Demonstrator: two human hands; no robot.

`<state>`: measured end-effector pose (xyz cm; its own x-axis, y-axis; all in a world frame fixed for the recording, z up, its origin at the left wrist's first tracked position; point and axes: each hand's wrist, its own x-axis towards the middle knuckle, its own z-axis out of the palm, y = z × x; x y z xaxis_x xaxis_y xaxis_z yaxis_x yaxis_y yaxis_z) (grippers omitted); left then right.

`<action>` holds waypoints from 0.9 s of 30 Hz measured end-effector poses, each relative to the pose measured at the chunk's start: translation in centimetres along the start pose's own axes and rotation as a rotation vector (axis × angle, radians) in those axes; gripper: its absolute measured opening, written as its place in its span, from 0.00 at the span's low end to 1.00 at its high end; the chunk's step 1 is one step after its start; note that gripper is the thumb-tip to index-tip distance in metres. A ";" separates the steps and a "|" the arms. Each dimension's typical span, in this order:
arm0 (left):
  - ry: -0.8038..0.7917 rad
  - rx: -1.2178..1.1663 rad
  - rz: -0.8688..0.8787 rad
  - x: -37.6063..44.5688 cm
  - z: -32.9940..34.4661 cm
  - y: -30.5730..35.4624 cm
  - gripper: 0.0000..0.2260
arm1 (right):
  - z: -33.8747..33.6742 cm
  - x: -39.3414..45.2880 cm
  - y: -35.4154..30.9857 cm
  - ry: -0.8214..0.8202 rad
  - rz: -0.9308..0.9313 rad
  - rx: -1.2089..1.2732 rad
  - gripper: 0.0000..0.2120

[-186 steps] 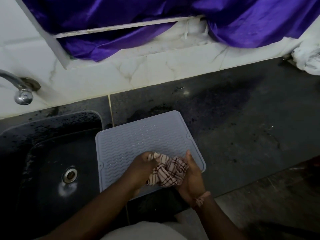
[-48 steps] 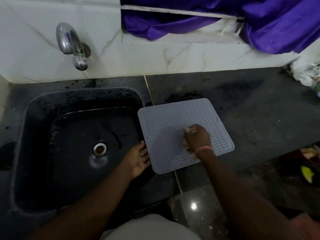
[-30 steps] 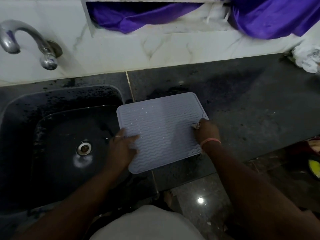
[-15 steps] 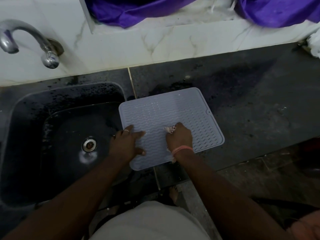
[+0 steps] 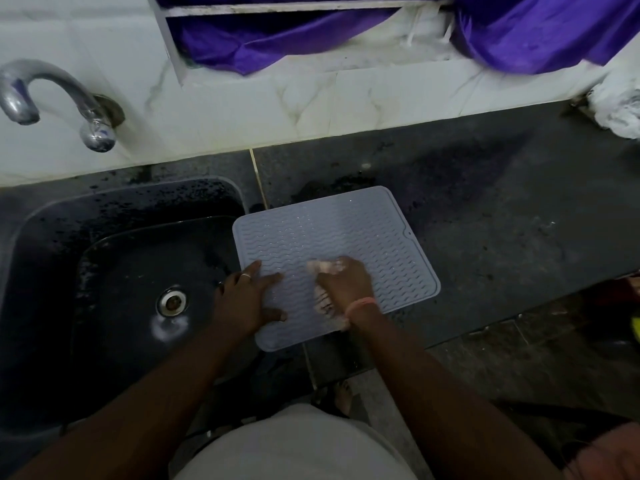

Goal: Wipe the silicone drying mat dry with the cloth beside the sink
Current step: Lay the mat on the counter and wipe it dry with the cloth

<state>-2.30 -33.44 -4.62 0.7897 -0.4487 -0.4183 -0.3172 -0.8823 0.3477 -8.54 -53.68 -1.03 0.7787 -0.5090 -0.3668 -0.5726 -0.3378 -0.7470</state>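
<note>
A grey ridged silicone drying mat lies on the dark counter just right of the sink, its left edge overhanging the basin. My right hand grips a bunched checked cloth and presses it onto the mat's near middle. The cloth shows in front of the fingers and beside the wrist; the rest is hidden under the hand. My left hand rests flat on the mat's near left edge, fingers spread.
A black sink with a metal drain lies to the left, under a chrome tap. The dark counter runs right to a white crumpled bag. Purple fabric hangs over the tiled wall.
My right hand slid the cloth from the mat's right edge to its near middle. The left hand came onto the mat's left edge and stays there.
</note>
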 end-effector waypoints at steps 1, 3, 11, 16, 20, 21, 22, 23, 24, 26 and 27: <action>-0.001 -0.017 -0.002 0.0 0.0 -0.1 0.40 | -2.0 0.8 0.8 0.070 0.012 -0.051 0.11; 0.002 -0.018 -0.012 0.1 0.0 -0.1 0.41 | -6.2 2.4 2.5 0.202 0.074 -0.167 0.13; -0.026 0.014 -0.050 0.2 -0.4 0.8 0.41 | -11.0 6.3 5.4 0.283 0.057 -0.389 0.16; -0.010 0.026 -0.054 0.3 -0.5 0.9 0.41 | -8.6 5.4 3.5 0.208 -0.027 -0.448 0.13; -0.016 0.026 -0.056 0.3 -0.5 0.8 0.41 | -3.7 2.6 2.2 0.136 -0.052 -0.347 0.06; -0.016 0.029 -0.057 0.2 -0.4 0.8 0.41 | -2.4 1.8 2.0 0.130 -0.066 -0.327 0.06; -0.015 0.031 -0.060 0.2 -0.4 0.7 0.41 | -1.2 1.2 1.9 0.122 -0.083 -0.320 0.07; -0.011 0.033 -0.062 0.3 -0.4 0.7 0.41 | -0.2 0.7 1.7 0.120 -0.093 -0.304 0.07; -0.009 0.034 -0.064 0.3 -0.4 0.7 0.41 | 0.6 0.1 1.4 0.117 -0.096 -0.277 0.07; -0.002 0.046 -0.064 0.4 -0.5 0.7 0.42 | 2.2 -0.6 0.7 0.080 -0.110 -0.231 0.07; 0.009 0.055 -0.062 0.4 -0.4 0.7 0.42 | 3.1 -1.1 0.4 0.051 -0.122 -0.219 0.08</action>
<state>-1.99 -34.18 -4.20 0.8135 -0.3918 -0.4299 -0.2955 -0.9150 0.2747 -8.80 -50.82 -2.61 0.8349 -0.4910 -0.2488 -0.5212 -0.5598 -0.6442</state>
